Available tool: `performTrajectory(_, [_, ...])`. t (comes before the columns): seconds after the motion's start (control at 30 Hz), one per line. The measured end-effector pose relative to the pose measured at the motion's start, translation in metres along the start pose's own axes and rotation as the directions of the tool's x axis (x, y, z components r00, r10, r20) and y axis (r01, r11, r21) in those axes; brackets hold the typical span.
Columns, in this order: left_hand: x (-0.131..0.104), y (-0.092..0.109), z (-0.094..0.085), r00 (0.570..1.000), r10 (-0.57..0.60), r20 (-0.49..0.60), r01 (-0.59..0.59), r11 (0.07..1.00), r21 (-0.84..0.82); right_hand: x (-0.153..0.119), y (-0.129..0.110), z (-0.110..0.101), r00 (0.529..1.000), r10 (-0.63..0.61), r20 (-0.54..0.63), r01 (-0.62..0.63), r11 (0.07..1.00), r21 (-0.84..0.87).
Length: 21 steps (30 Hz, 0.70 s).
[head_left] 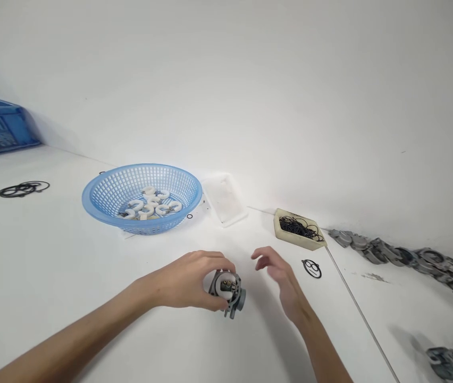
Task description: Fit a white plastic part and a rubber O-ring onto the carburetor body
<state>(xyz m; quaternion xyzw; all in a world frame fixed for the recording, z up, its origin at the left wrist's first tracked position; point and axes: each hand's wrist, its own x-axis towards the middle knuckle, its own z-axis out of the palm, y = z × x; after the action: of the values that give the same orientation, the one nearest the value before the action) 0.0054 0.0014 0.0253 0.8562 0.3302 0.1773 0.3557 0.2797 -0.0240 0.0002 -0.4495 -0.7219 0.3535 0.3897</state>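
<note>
A grey metal carburetor body [240,301] stands on the white table, its open side turned up. Inside it sits a white C-shaped float [219,288], with brass parts showing in the middle. My left hand [189,279] grips the body from the left, thumb at the near side and fingers at the far side. To the right, my right hand [284,287] is raised off the body with fingers loosely bent and apart; nothing shows in it. A black rubber gasket [311,261] lies right of that hand.
Several white floats lie in a blue basket [91,205]. Behind are a white tray [226,199] and a cream box [292,241] of black rings. Grey metal covers [378,250] line the right; another carburetor [444,359] is nearer. Black gaskets [23,189] and a blue crate [29,127] are left.
</note>
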Motion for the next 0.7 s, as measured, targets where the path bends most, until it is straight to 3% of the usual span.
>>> performTrajectory(0.1, [0.001, 0.002, 0.002, 0.999, 0.046, -0.007, -0.046, 0.999, 0.007, 0.004, 0.016, -0.016, 0.957, 0.075, -0.279, -0.057, 0.996, 0.072])
performTrajectory(0.17, [0.002, 0.002, 0.003, 0.998, 0.054, -0.021, -0.054, 0.998, 0.011, 0.006, 0.025, -0.022, 0.919, 0.087, -0.384, -0.048, 0.993, 0.111])
performTrajectory(0.47, [0.001, 0.001, 0.006, 0.996, 0.086, -0.023, -0.084, 0.993, 0.083, 0.009, 0.049, -0.047, 0.831, 0.085, -0.550, -0.053, 0.996, 0.074])
performTrajectory(0.6, [0.001, 0.002, 0.005, 0.997, 0.072, -0.029, -0.070, 0.995, 0.071, 0.002, 0.053, -0.088, 0.763, 0.083, -0.641, -0.128, 0.991, -0.024])
performTrajectory(0.7, [0.001, -0.001, 0.006, 0.998, 0.056, -0.036, -0.055, 0.998, 0.045, -0.009, 0.052, -0.126, 0.748, 0.130, -0.651, -0.286, 0.948, -0.139])
